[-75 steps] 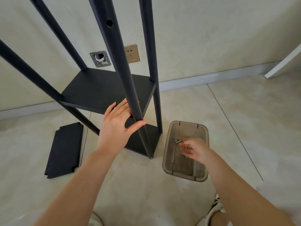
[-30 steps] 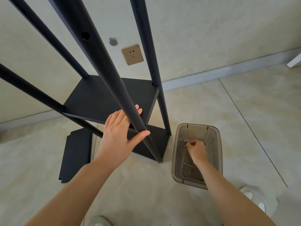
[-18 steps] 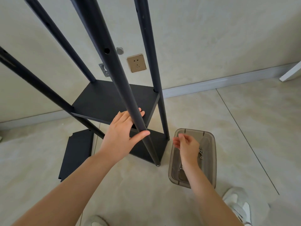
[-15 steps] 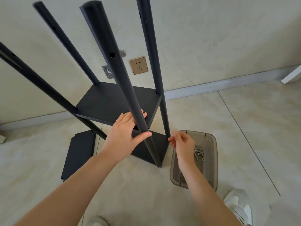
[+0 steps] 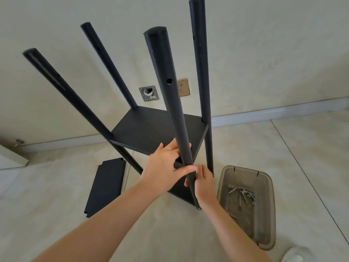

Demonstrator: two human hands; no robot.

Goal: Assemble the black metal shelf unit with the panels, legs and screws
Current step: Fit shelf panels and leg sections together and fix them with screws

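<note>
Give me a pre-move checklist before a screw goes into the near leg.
1. Left hand grips near leg: ok.
2. Right hand at the leg, below the left: ok.
3. Screw in right hand: cannot tell, fingers hide it.
4. Middle shelf seated between four legs: ok.
5. Spare screws in tray, within reach: ok.
6. Loose panel flat on floor, clear of the legs: ok.

Tray [image 5: 264,241] & loose panel [image 5: 105,188] flanking legs [image 5: 170,91]; maybe passable btwn.
</note>
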